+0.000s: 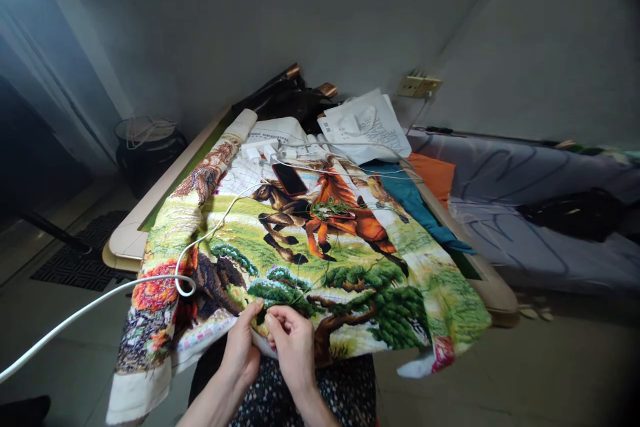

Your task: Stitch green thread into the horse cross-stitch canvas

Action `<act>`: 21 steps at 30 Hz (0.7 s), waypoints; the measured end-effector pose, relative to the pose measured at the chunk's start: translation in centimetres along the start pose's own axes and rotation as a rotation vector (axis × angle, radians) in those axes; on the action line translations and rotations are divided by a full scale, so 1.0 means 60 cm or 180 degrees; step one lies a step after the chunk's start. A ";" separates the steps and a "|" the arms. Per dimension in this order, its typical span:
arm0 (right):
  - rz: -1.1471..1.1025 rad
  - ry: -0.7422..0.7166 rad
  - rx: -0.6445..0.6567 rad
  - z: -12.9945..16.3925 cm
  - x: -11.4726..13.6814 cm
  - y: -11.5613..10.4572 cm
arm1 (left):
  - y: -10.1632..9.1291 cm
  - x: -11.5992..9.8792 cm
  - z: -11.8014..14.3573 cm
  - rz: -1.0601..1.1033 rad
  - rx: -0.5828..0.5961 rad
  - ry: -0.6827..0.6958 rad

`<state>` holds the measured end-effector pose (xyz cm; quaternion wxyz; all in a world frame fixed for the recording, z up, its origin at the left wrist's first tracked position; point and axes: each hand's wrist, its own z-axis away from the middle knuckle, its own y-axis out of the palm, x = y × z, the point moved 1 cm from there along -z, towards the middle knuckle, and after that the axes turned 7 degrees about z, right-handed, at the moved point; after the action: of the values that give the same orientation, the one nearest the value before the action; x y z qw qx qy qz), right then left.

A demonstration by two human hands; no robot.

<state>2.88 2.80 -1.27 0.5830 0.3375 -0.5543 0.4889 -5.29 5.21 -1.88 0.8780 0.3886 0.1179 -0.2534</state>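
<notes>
A large embroidered cloth showing horses, green trees and flowers lies over a table and hangs down onto my lap. My left hand pinches the near edge of the cloth, fingers curled on the fabric. My right hand sits beside it, fingertips pressed together on the cloth at a green tree patch; a thin thread seems to rise from there, and any needle is too small to see. A tangle of green thread rests on the orange horse.
A dark phone lies on the cloth, with white chargers and cables behind it. A white cable loops across the left. A white bag, black bag, black pot and bed surround the table.
</notes>
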 end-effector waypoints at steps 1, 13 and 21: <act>0.0011 -0.0009 -0.0008 0.000 0.000 0.000 | 0.000 0.000 0.000 0.0007 -0.0005 0.0010; 0.0061 0.0042 -0.0032 -0.002 -0.002 0.002 | 0.002 -0.002 0.000 0.0084 -0.0145 0.0013; 0.0014 0.0149 -0.0119 -0.003 -0.001 0.003 | 0.006 -0.004 0.004 0.0104 -0.0116 -0.0060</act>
<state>2.76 3.01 -1.38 0.6008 0.3138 -0.5503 0.4875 -5.31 5.34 -1.39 0.8901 0.3719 0.1078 -0.2405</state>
